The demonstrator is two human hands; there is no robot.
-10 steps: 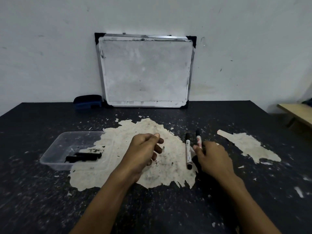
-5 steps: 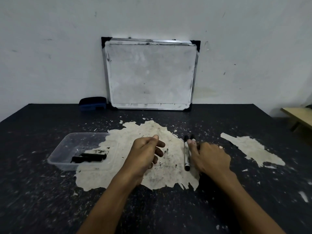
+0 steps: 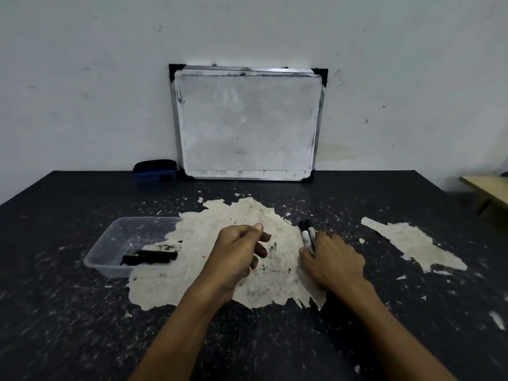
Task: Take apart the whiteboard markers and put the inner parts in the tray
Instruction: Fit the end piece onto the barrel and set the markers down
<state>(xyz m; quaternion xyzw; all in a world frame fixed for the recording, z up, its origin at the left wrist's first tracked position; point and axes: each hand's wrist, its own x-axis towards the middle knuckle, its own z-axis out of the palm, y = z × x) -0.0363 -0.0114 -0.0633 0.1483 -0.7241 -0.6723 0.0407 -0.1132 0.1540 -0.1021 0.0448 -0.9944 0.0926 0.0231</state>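
Note:
Two whiteboard markers [image 3: 307, 234] with black caps and white barrels lie side by side on the table, their near ends hidden under my right hand [image 3: 332, 261]. That hand covers them with thumb and fingers closing around both. My left hand [image 3: 237, 250] hovers over the worn pale patch with fingers loosely curled and nothing in it. A clear plastic tray [image 3: 110, 243] sits at the left, holding black inner parts [image 3: 149, 257] near its front wall.
A small whiteboard [image 3: 247, 122] leans on the wall at the back. A blue eraser [image 3: 154, 170] sits to its left. The dark table [image 3: 68, 325] has peeled pale patches. A wooden ledge [image 3: 486, 185] juts in at the right edge.
My right hand slid left and gathered the two markers together, so they now lie touching. My left hand stayed nearly in place. The camera tilted slightly.

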